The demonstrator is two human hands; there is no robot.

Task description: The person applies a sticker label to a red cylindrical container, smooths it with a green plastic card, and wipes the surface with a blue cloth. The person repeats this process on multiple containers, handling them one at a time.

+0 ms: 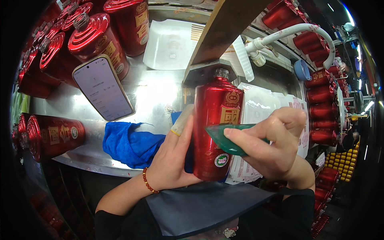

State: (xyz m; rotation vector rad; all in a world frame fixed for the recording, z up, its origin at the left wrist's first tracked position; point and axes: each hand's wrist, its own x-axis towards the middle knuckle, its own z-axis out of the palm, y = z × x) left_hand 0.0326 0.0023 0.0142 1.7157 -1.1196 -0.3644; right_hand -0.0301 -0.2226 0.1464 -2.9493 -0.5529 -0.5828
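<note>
A shiny red bottle (208, 132) with gold lettering and a small round green-and-white emblem lies in front of me, its clear ridged neck pointing away. My left hand (170, 162) steadies it, fingers stretched along its left side and thumb near its base; one finger wears a pale wrap with a yellow edge. In my right hand (276, 146), a green translucent scraper (230, 139) is pinched between thumb and fingers, its edge over the bottle's front. A crumpled blue cloth (132, 146) lies left of my left hand.
A phone (103, 89) with a lit screen leans on red bottles (96, 44) at the upper left. A brown bracket (212, 44) rises beyond the bottle's neck. Printed transparent sheets (272, 108) lie to the right, below a white curved pipe (296, 30) and a blue bowl (302, 70).
</note>
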